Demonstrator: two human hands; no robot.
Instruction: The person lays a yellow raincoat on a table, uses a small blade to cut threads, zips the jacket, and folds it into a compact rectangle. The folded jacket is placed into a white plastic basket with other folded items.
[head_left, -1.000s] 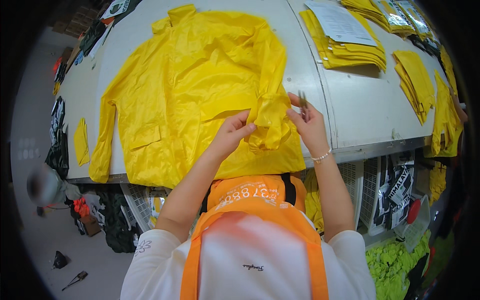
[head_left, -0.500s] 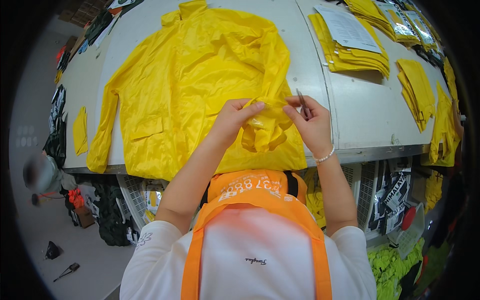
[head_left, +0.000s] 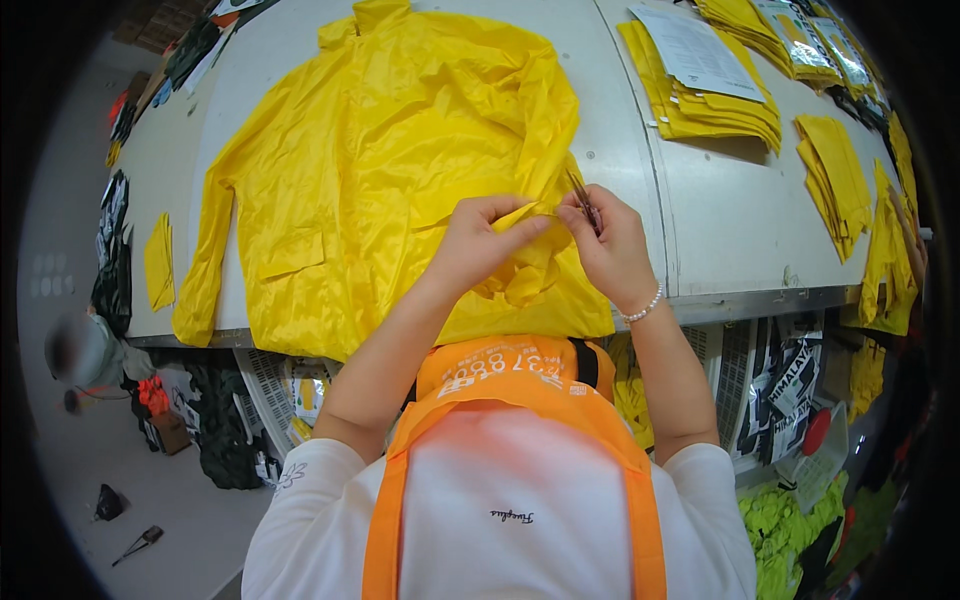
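The two hands are close together above the desk, thumbs and fingertips clamped on the sleeve end of a bright yellow, shiny waterproof jacket [head_left: 400,160]. The left hand [head_left: 480,243] pinches the gathered cloth from the left; the right hand [head_left: 608,245] grips its edge from the right and also holds a small, slim, dark metal tool [head_left: 583,203], pointing away from the body. A pale beaded bracelet [head_left: 645,304] circles the right wrist.

The jacket lies spread on a whitish flat desk [head_left: 725,225], collar at the far side, hem at the near edge, its other sleeve reaching down to the left. Right of it sits a stack of folded yellow garments [head_left: 715,118] under a white printed paper sheet [head_left: 700,58]. Farther right is a narrower folded yellow bundle [head_left: 835,175]. The person wears an orange fabric apron [head_left: 632,525] over a white short-sleeved T-shirt [head_left: 470,545].
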